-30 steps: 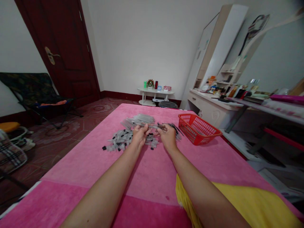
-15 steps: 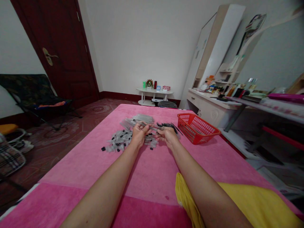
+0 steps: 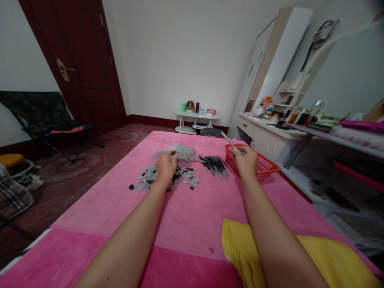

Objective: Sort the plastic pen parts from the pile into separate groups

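Observation:
My right hand [image 3: 246,162] is closed on a slim, pale pen [image 3: 228,139], which points up and away over the red plastic basket [image 3: 265,167]. My left hand [image 3: 167,166] is above the loose parts, thumb and forefinger slightly apart, with no object visible between them; its other fingers are hidden. Just beyond it lies a heap of clear pen barrels [image 3: 184,151]. Around its wrist are scattered pen caps [image 3: 147,176], whitish with some small black pieces. Between my hands rests a bunch of dark pen refills [image 3: 214,165] with pale ends.
Pink cloth [image 3: 192,216] covers the table. A yellow cloth [image 3: 240,240] lies under my right forearm. Farther off stand a small white table [image 3: 196,116], a dresser [image 3: 264,134] crowded with bottles, and a folding chair [image 3: 45,116] on the left.
My hands were together over the middle, both on a thin pen piece. They have parted: my right hand moved right to the basket with the pen, my left hand slightly left.

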`<state>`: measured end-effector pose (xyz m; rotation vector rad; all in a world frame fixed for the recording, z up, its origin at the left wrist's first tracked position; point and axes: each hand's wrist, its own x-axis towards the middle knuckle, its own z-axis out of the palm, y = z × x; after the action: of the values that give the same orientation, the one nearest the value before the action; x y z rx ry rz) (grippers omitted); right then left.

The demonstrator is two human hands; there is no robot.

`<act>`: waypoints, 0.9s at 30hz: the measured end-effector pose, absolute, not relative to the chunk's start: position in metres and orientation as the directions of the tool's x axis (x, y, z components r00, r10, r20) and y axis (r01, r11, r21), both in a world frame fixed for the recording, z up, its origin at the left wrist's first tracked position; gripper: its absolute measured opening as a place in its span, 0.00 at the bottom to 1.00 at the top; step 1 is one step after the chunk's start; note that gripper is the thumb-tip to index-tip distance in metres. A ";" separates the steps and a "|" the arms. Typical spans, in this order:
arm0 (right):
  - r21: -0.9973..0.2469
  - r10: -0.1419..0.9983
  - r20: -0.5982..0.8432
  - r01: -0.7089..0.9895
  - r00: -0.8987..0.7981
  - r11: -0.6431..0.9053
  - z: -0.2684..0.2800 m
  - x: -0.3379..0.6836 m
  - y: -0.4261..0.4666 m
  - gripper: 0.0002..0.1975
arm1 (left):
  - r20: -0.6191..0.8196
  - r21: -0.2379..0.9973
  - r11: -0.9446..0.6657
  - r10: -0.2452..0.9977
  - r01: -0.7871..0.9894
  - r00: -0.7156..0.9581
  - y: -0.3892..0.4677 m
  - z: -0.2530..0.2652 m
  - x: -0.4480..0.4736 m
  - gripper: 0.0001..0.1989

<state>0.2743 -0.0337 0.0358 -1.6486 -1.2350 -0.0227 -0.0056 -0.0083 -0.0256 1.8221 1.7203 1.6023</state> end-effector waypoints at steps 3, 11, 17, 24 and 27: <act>-0.648 0.564 0.543 0.738 0.621 -0.189 0.035 0.301 -0.038 0.15 | 0.574 0.559 -0.159 0.782 0.814 -0.242 -0.008 -0.027 -0.024 0.17; -0.410 0.483 0.776 0.906 0.406 -0.102 0.030 0.296 -0.040 0.14 | 0.364 0.404 0.047 0.908 0.913 -0.208 -0.002 -0.036 -0.037 0.18; -0.335 0.799 0.590 0.935 0.115 0.112 0.016 0.256 -0.037 0.11 | 0.337 0.420 -0.016 0.931 0.907 -0.139 -0.003 -0.031 -0.033 0.23; -0.164 0.965 0.254 0.986 0.065 -0.024 -0.014 0.227 -0.038 0.15 | 0.337 0.484 -0.261 0.936 0.835 0.097 -0.001 -0.034 -0.023 0.25; -0.117 0.976 0.208 0.992 0.069 -0.045 -0.016 0.226 -0.038 0.16 | 0.431 0.445 -0.288 0.899 0.848 0.079 -0.002 -0.036 -0.023 0.24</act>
<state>0.2256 -0.0379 -0.0163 -2.1160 -1.9970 -0.1051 -0.0231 -0.0023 -0.0359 2.2483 1.8257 0.9990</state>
